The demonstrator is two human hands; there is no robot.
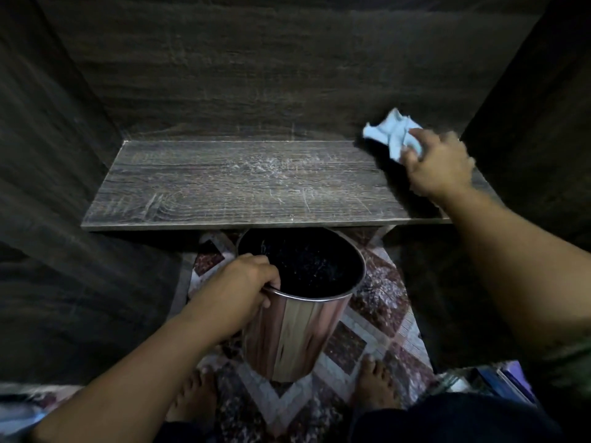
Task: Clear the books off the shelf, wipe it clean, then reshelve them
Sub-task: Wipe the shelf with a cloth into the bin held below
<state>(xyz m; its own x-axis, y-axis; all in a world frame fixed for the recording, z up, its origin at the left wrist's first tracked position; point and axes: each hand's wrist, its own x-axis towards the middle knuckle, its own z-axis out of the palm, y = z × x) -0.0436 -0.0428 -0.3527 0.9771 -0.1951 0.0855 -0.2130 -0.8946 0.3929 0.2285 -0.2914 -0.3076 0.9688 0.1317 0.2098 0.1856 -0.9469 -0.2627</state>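
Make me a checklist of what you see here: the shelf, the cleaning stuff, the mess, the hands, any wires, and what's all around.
Surface: shelf has no books on it; pale dusty streaks and scratches across the board.
Job's things: blue cloth at the shelf's right back corner; blurred things that may be books on the floor at the right.
Clutter: shiny metal bin held just below the shelf's front edge.
Hands: left hand grips the bin's rim; right hand holds the cloth.
Cables: nothing seen.
Surroundings: dark wood walls, patterned rug, bare feet.
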